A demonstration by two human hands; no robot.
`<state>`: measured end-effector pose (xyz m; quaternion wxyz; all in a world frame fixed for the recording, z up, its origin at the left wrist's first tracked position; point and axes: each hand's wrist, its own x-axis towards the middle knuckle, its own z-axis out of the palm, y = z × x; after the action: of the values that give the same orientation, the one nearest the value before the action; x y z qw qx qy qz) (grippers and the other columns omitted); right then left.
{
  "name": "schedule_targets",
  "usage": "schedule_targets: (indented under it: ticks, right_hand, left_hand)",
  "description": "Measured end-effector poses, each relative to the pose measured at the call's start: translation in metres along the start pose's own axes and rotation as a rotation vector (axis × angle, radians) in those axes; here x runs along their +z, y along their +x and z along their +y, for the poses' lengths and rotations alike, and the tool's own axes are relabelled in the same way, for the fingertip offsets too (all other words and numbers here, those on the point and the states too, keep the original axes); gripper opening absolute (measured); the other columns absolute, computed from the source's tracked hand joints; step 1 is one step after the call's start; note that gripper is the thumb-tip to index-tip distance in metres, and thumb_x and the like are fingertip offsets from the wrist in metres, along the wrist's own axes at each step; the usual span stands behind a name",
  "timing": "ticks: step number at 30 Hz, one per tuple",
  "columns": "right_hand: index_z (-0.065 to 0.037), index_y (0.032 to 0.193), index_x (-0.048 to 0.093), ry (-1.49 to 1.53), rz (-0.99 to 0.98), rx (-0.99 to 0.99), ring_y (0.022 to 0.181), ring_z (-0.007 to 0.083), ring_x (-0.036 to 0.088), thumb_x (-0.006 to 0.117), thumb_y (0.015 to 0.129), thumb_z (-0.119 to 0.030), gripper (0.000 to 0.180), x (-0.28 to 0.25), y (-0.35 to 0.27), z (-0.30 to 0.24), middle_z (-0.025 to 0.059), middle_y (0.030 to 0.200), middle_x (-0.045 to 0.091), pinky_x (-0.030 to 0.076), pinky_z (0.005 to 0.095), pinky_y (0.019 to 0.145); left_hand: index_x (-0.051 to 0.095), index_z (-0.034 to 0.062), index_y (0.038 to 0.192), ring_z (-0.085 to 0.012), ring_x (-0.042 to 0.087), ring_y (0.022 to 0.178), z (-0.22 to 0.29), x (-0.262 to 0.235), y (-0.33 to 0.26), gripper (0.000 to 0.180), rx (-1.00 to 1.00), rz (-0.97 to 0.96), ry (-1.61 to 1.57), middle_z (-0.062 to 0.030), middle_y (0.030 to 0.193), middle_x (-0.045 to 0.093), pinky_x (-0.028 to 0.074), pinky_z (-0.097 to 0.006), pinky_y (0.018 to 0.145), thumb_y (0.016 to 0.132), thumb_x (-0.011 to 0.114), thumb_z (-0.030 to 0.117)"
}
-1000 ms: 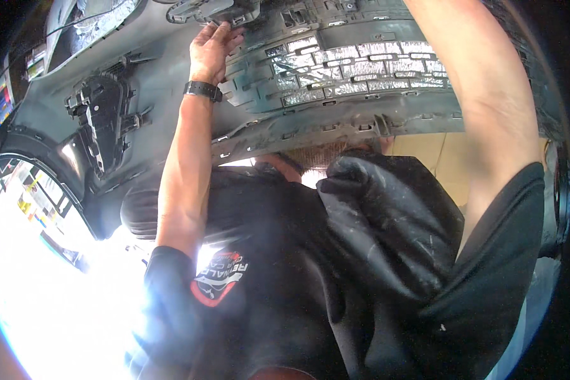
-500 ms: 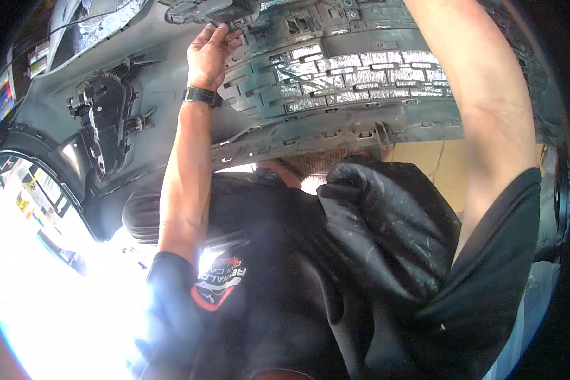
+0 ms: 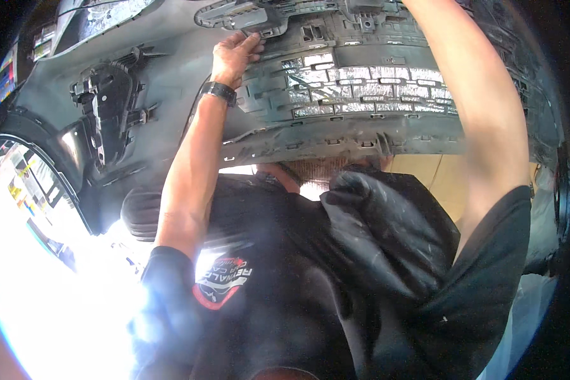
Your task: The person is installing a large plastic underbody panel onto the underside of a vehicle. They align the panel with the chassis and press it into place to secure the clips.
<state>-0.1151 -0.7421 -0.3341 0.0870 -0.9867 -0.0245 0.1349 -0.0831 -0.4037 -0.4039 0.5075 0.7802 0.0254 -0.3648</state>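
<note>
A large dark bumper cover lies before me with its inner side showing. My left hand, with a black watch on the wrist, has its thumb and fingers closed at the lower edge of a black plastic bracket. That bracket sits on the bumper's inner face near the upper edge of the view. Right of my left hand is a grille section with rows of slots. My right arm reaches up past the top edge, so my right hand is out of view.
Another black bracket is fixed to the bumper's left part. A curved wheel-arch edge bends down at the left. Tan cardboard lies beneath the bumper. Strong glare washes out the lower left.
The bracket and grille now appear lower and farther right in view. My left hand has shifted the same way and stays at the bracket's edge. My right hand remains out of view.
</note>
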Motion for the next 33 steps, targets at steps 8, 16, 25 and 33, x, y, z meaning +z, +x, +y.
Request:
schedule_targets:
  ticks: [8, 16, 25, 33]
  right_hand:
    - [0.003, 0.153, 0.031, -0.029, 0.080, -0.059, 0.145, 0.0448, 0.038, 0.089, 0.075, -0.037, 0.105, -0.003, -0.012, -0.016, 0.0345, 0.154, 0.036, 0.035, 0.0479, 0.121]
    - [0.004, 0.151, 0.032, -0.056, 0.099, -0.062, 0.140, 0.0456, 0.043, 0.090, 0.074, -0.032, 0.103, 0.001, -0.010, -0.020, 0.0350, 0.150, 0.038, 0.038, 0.0488, 0.118]
    - [0.003, 0.155, 0.030, -0.038, -0.064, -0.001, 0.147, 0.0458, 0.035, 0.092, 0.071, -0.028, 0.110, -0.013, 0.001, -0.031, 0.0360, 0.156, 0.033, 0.035, 0.0489, 0.120]
    - [0.002, 0.159, 0.024, -0.055, -0.172, 0.126, 0.153, 0.0402, 0.025, 0.085, 0.079, -0.026, 0.105, -0.023, -0.005, -0.050, 0.0300, 0.165, 0.020, 0.025, 0.0493, 0.128]
  left_hand:
    - [0.073, -0.0026, 0.103, -0.0107, 0.067, 0.069, -0.007, 0.008, 0.001, 0.032, -0.018, 0.121, 0.254, -0.0069, 0.089, 0.075, 0.054, -0.025, 0.061, 0.092, 0.080, 0.026]
    - [0.073, -0.0026, 0.098, -0.0070, 0.064, 0.065, -0.015, 0.009, 0.007, 0.037, -0.013, 0.207, 0.390, -0.0037, 0.082, 0.073, 0.051, -0.024, 0.057, 0.086, 0.087, 0.030]
    - [0.076, 0.0009, 0.096, -0.0072, 0.064, 0.059, -0.005, 0.007, 0.008, 0.037, -0.043, 0.169, 0.426, -0.0021, 0.076, 0.070, 0.052, -0.022, 0.055, 0.083, 0.089, 0.032]
    - [0.075, 0.0002, 0.095, -0.0078, 0.063, 0.057, -0.001, 0.008, 0.005, 0.042, -0.135, 0.154, 0.354, -0.0025, 0.074, 0.070, 0.051, -0.023, 0.054, 0.081, 0.090, 0.036]
